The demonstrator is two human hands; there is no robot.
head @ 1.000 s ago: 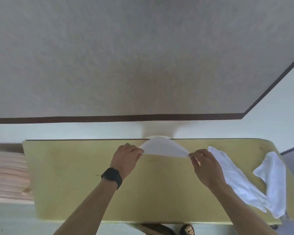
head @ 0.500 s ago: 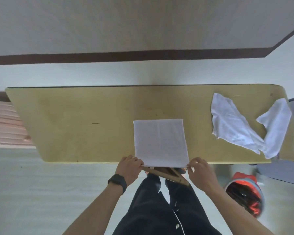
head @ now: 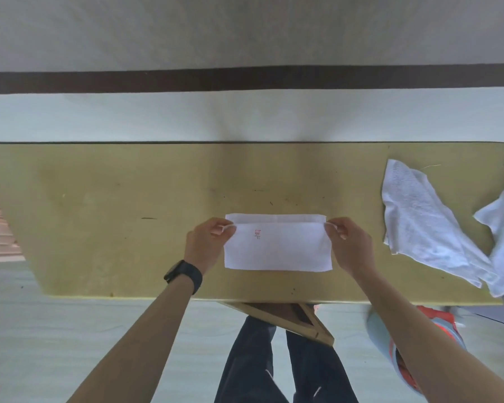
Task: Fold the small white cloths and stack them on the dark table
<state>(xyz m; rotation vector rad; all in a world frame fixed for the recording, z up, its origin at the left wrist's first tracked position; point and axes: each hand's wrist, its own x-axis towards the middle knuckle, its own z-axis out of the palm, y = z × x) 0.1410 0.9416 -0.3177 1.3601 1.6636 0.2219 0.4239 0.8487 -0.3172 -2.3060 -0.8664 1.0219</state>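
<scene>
Half-folded white cloth (head: 277, 251) lies flat; seemingly two crumpled cloths (head: 419, 225) rightward.

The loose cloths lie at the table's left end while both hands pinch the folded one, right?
No. The head view shows the loose cloths at the right end of the table; the left hand and right hand pinch the folded cloth.

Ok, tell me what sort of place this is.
Probably a plain indoor room, perhaps a home or workroom. A yellowish table stands on a pale floor near a wall with a dark skirting band; a half-folded cloth and loose white cloths lie on it, suggesting laundry work.
</scene>
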